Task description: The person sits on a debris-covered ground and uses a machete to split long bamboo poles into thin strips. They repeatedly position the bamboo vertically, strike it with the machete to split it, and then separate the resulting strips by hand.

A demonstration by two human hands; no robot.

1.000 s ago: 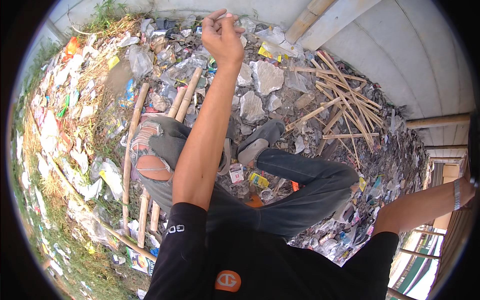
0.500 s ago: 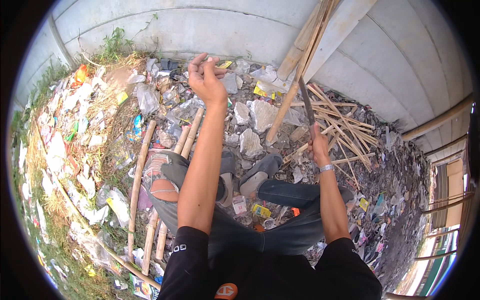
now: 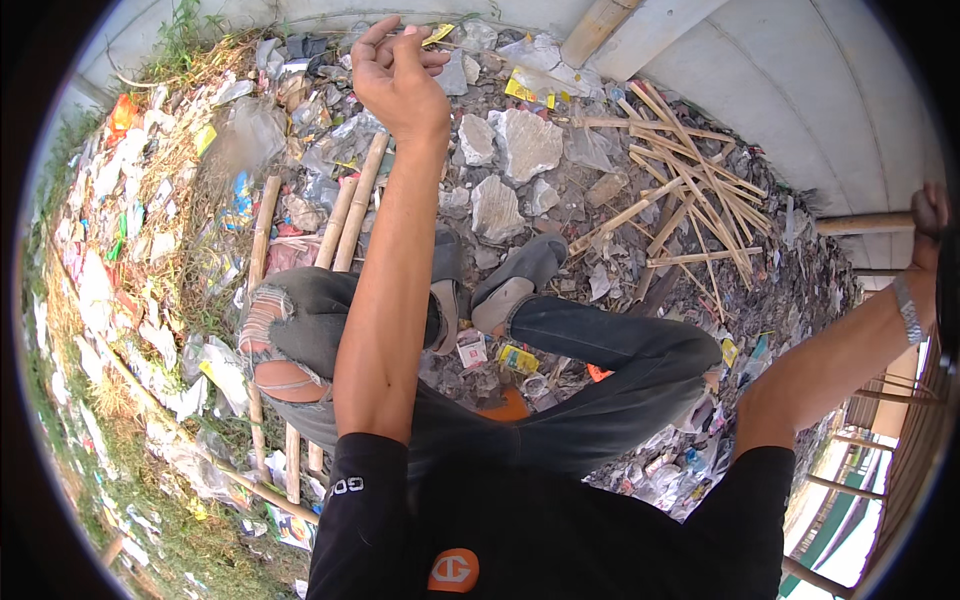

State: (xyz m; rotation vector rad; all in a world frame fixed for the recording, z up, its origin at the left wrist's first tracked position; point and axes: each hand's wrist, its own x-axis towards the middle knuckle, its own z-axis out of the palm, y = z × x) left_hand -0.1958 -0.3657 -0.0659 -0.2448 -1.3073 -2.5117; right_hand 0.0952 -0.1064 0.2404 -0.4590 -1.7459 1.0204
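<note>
My left hand (image 3: 400,85) is stretched forward over the litter near the wall, palm partly up. Its fingers are loosely curled and apart, and nothing shows in them. Far out at the right edge of the view, my right hand (image 3: 930,212) is raised with its fingers curled in. Whatever it may hold is lost in the dark rim; no knife can be made out. Between my arms, to the right of my feet, lies a loose criss-crossed pile of split bamboo sticks (image 3: 690,180). Neither hand touches it.
Bamboo poles (image 3: 350,215) lie left of my legs. Pale broken concrete chunks (image 3: 527,145) sit beyond my shoes (image 3: 530,265). A bamboo post (image 3: 597,32) and a pale beam (image 3: 650,40) lean at the grey wall (image 3: 790,100). Plastic litter (image 3: 240,140) covers the ground.
My right hand has swung from the middle out to the far right; the long knife it held is out of sight. The upright bamboo pole at the blade is gone from the middle. The view has tilted down.
</note>
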